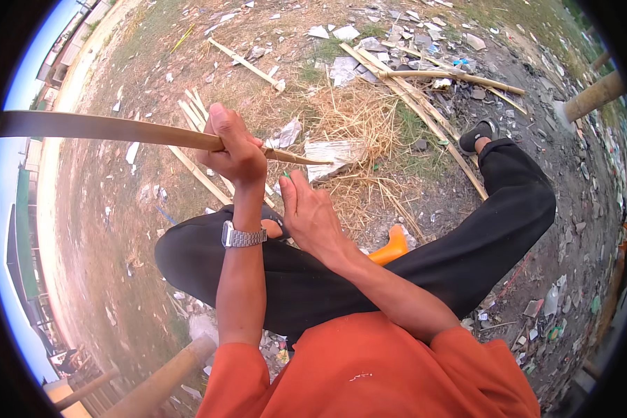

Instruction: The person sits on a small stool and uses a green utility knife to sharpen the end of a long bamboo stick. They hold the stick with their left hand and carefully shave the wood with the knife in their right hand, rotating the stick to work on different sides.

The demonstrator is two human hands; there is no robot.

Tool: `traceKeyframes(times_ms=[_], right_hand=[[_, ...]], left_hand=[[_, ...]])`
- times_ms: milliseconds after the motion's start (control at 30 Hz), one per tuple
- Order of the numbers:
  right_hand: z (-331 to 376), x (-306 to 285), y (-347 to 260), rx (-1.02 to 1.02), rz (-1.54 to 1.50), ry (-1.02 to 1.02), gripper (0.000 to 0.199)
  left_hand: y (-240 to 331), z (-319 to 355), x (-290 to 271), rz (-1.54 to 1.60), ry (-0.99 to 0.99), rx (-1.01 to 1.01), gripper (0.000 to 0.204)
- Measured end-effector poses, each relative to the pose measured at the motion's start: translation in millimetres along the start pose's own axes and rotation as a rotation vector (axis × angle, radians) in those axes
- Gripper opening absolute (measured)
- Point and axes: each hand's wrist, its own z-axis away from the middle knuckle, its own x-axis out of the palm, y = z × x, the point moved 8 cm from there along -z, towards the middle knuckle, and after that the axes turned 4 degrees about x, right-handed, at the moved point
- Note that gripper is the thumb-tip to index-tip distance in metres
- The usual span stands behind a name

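Observation:
My left hand (235,146), with a metal-band watch (244,235) on its wrist, is closed round a long bamboo strip (118,130). The strip runs out to the far left, and its thin pointed end shows to the right of the fist. Just below that end, my right hand (310,212) is closed, its thumb pressed to the fingers. A tiny green bit shows at its fingertips; what it grips is hidden. Beyond the hands, a pale weathered block (334,155) lies among bamboo shavings (359,115).
Bamboo strips (425,104) lie on the littered ground ahead, with another short piece (247,64) farther left. An orange curved object (391,247) rests by my black-trousered leg (460,258). Round poles stand at the right (595,96) and lower left (164,380).

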Motion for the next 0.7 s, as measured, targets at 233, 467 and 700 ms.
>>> traceKeyframes(times_ms=[233,467,700], right_hand=[[-4.0,-3.0,-0.3,-0.04,0.011,0.017,0.035],[-8.1,-0.8,43.2,-0.012,0.072,0.074,0.035],[-12.1,-0.7,30.2,-0.02,0.104,0.092,0.034]], left_hand=[[-3.4,3.1,-5.4,-0.006,-0.007,-0.021,0.045],[1.0,-3.2,2.9,0.062,-0.035,0.012,0.044],[-4.2,-0.1,-0.9,0.109,-0.057,-0.008,0.044]])
